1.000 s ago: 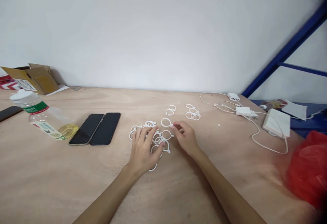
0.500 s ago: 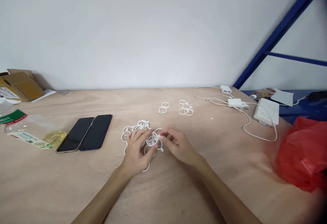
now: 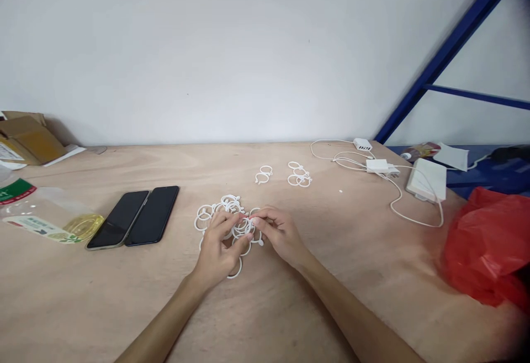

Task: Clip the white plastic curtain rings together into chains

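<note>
A pile of white plastic rings (image 3: 203, 217) with small tabs lies on the wooden table, partly under my hands. Over the pile, my left hand (image 3: 218, 245) is curled, its thumb and fingertips holding the side of a white ring (image 3: 245, 226). From the right, my right hand (image 3: 280, 234) pinches the same ring near its upper edge between thumb and forefinger. The fingertips of both hands almost meet there. One ring (image 3: 235, 268) sticks out below my left hand. Farther back lie a linked pair of rings (image 3: 266, 170) and a small cluster of several rings (image 3: 304, 177).
Two phones (image 3: 152, 216) lie side by side at left, beside a clear bottle (image 3: 45, 214) on its side. A cardboard box (image 3: 35, 139) stands behind. At right are white chargers (image 3: 376, 166) with cables, a white box (image 3: 428, 179) and a red plastic bag (image 3: 488, 244).
My right hand has moved slightly left, bringing its fingertips closer to those of my left hand at the ring. The whole view has shifted a little.
</note>
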Demonstrator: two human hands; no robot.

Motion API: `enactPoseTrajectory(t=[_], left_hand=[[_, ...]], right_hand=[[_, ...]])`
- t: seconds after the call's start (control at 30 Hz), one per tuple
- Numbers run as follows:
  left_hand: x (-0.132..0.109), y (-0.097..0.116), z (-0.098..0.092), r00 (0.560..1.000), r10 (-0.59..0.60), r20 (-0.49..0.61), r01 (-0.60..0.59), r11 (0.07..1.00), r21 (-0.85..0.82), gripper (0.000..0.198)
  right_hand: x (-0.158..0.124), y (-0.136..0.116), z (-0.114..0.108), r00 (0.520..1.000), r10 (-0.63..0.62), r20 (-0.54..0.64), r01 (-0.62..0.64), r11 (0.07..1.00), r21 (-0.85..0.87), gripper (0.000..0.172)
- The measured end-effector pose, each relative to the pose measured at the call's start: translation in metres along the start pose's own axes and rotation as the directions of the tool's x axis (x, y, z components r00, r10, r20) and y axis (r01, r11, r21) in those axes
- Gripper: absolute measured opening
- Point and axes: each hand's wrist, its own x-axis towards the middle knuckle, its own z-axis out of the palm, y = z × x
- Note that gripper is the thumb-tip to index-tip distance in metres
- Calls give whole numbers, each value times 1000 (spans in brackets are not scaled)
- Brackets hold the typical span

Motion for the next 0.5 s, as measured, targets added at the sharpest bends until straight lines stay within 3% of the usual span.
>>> enactPoseTrajectory(t=[0.13, 0.23, 0.3, 0.37, 0.5], left_hand=[[0, -5, 3, 1000, 9, -30, -4, 990, 142, 38], [-2, -9, 5, 998, 58, -17, -51, 959, 279, 53], [-3, -10, 5, 996, 84, -2, -78, 936, 343, 60], [-3, -9, 4, 995, 100, 6, -95, 921, 378, 62], [-3, -6, 3, 992, 124, 9, -117, 912, 392, 53]], right_hand=[[13, 9, -4, 999, 36, 5, -36, 998, -59, 18], [31, 24, -14, 987, -25, -156, -22, 956, -293, 22], [44, 35, -21, 962, -141, -234, -6, 844, -536, 27], [55, 42, -27, 949, -214, -231, -20, 692, -722, 32], [73, 47, -30, 963, -137, -230, -138, 482, -865, 44]])
